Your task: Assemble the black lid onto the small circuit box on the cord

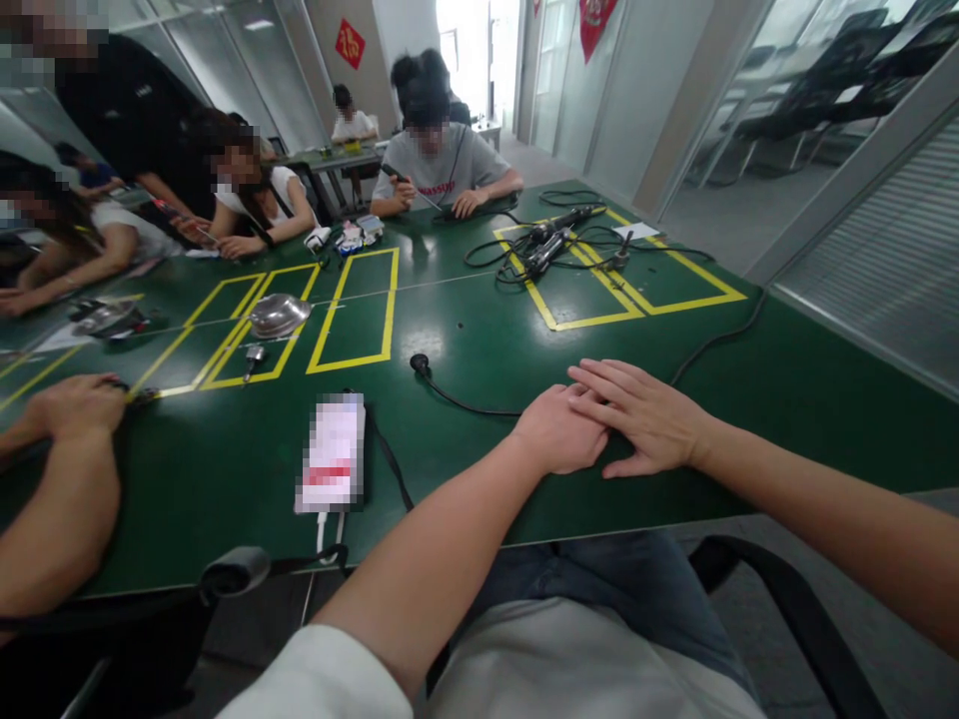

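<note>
Cable (469, 407): thin, black, ending in chunky round black plug (421, 365). Lies on green table (465, 479), plug beyond hands and off to left, apart from fingers. Cable runs to left hand (561, 429), passes out of sight there. Right hand (650, 417) laid across left fingers, own fingers extended, slightly spread. Left fingers partly covered; cannot tell whether gripping. Shiny metal bowl (280, 315) well apart, contents unclear.

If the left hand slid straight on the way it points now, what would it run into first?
Most likely the right hand: its fingers overlap the left hand, and the rest of it lies along that line. How firmly they touch is hard to judge from this view.
</note>
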Action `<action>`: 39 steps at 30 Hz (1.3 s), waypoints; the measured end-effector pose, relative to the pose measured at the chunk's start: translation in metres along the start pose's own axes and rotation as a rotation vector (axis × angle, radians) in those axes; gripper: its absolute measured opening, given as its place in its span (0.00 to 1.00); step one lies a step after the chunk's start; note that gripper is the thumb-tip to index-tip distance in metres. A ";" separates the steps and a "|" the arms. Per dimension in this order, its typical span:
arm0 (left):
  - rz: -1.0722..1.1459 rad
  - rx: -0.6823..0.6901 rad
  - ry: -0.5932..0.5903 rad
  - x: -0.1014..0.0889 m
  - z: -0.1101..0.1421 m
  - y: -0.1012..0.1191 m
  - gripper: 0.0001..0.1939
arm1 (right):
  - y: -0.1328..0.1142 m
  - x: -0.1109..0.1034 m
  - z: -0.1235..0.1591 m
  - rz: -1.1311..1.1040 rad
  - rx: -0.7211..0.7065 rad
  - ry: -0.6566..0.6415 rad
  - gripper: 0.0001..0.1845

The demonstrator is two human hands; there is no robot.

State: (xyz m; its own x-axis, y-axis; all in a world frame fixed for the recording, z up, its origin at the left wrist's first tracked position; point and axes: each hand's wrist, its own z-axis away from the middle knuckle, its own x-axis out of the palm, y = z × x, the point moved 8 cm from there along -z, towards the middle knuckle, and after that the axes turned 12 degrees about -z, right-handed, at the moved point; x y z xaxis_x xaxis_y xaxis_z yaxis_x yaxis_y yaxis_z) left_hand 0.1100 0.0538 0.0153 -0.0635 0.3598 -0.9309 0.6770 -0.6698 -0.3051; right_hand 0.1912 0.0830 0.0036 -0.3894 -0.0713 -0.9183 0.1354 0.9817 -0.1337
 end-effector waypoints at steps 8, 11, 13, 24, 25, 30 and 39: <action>-0.034 -0.052 -0.039 -0.003 -0.007 0.001 0.21 | -0.002 -0.004 -0.008 -0.079 -0.026 0.047 0.56; 0.020 -0.127 -0.094 0.001 -0.008 -0.003 0.21 | 0.000 -0.002 -0.011 -0.105 -0.020 0.021 0.55; 0.039 -0.227 -0.107 0.003 -0.007 -0.009 0.23 | 0.003 0.001 -0.011 -0.125 -0.005 -0.002 0.55; 0.256 -0.507 -0.106 0.003 0.009 -0.030 0.25 | 0.020 0.007 -0.001 -0.205 0.115 0.102 0.60; 0.319 -0.563 -0.074 0.003 0.012 -0.034 0.24 | 0.022 0.006 0.000 -0.216 0.131 0.109 0.60; 0.666 -0.931 0.112 0.010 0.030 -0.063 0.17 | 0.031 0.005 0.002 -0.244 0.245 0.078 0.56; 0.407 -0.862 -0.064 0.025 0.037 -0.112 0.15 | 0.017 -0.003 -0.010 -0.190 0.239 0.073 0.20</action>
State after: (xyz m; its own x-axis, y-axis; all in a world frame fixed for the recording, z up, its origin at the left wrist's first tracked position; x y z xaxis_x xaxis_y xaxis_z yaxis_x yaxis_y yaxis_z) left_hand 0.0059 0.1134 0.0191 0.2733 0.1516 -0.9499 0.9616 -0.0180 0.2738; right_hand 0.1852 0.1021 0.0078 -0.4918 -0.2284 -0.8402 0.2607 0.8821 -0.3924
